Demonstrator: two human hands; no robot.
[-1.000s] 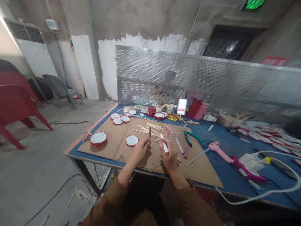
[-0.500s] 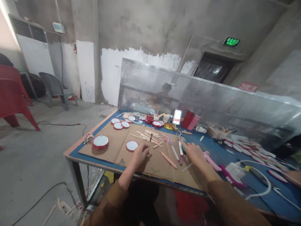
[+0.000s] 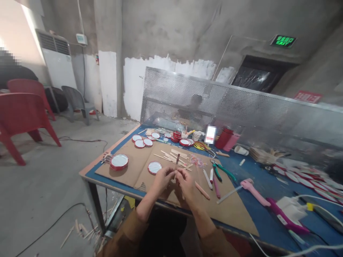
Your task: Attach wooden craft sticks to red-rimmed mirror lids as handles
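My left hand (image 3: 162, 180) and my right hand (image 3: 187, 183) meet over the cardboard (image 3: 171, 203), fingertips pinched together. From between them a short, thin dark brown stick (image 3: 177, 159) stands up; its lower end is hidden by the fingers. Left of my left hand lies a round white disc with a red rim (image 3: 154, 167). Several pale wooden sticks (image 3: 167, 156) are scattered just beyond my hands. To the right of my right hand are a peach-coloured pen (image 3: 202, 191), a white pen (image 3: 207, 179), a pink pen (image 3: 217, 188) and green-handled pliers (image 3: 223, 170).
A thicker red-rimmed disc (image 3: 119, 162) is at the left. A pink and purple glue gun (image 3: 284, 216) with a white cable lies at the right. A perforated metal panel (image 3: 171, 94) borders the table's back. Red bottles (image 3: 224, 138) and a white cup (image 3: 241, 150) stand before it.
My right hand has moved left, away from the pliers and pens, and joined my left hand at the brown stick. The pliers now lie uncovered. The view has turned slightly left.
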